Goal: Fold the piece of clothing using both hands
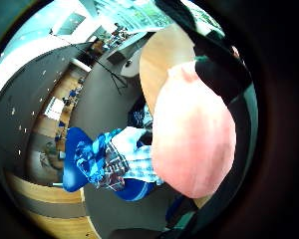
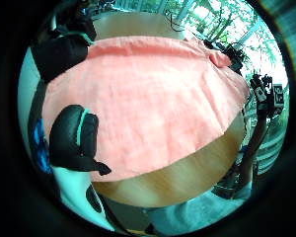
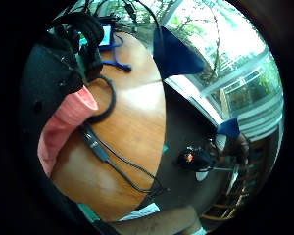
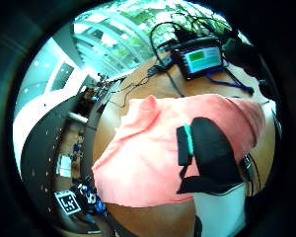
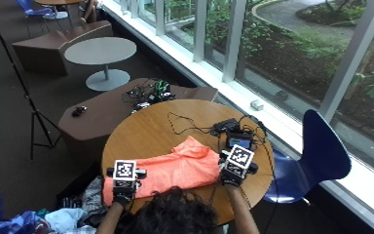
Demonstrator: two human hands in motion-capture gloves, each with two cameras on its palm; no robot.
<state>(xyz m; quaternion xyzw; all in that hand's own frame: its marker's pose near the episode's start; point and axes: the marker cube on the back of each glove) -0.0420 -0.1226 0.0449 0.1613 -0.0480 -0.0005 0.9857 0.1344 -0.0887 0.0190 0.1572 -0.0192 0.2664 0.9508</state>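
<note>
Salmon-pink garment (image 5: 174, 169) lies spread on the round wooden tabletop (image 5: 148, 129), near the edge closest to the person, w/ one bunched corner reaching toward the tabletop's middle.

L hand (image 5: 124, 186) is at the garment's left edge; R hand (image 5: 235, 170) at its right edge. Both are seen from above only, so the fingers are hidden there.

L thumb-side palm view: cloth (image 2: 153, 98) fills most of the frame, black-gloved fingers (image 2: 74, 138) curled at its edge; looks like the L grip pinches the fabric. L little-finger-side view: a fold of pink cloth (image 1: 194, 144) hangs right by the palm.

R thumb-side view: gloved finger (image 4: 207, 153) lies over the cloth (image 4: 148, 158); R little-finger-side view has a bit of pink cloth (image 3: 63, 122) tucked under the black glove (image 3: 49, 73). R grip seems closed on the fabric edge too.

Rest: small device w/ lit screen (image 5: 240, 142) and black cables (image 5: 187, 124) on the tabletop beyond the garment, just beside the R hand. Blue chair (image 5: 316, 156) to the right of the tabletop. Containers: none clear; a loose heap of other clothes (image 5: 64, 214) sits on the floor at the person's left, and I can't tell whether it's in anything.
</note>
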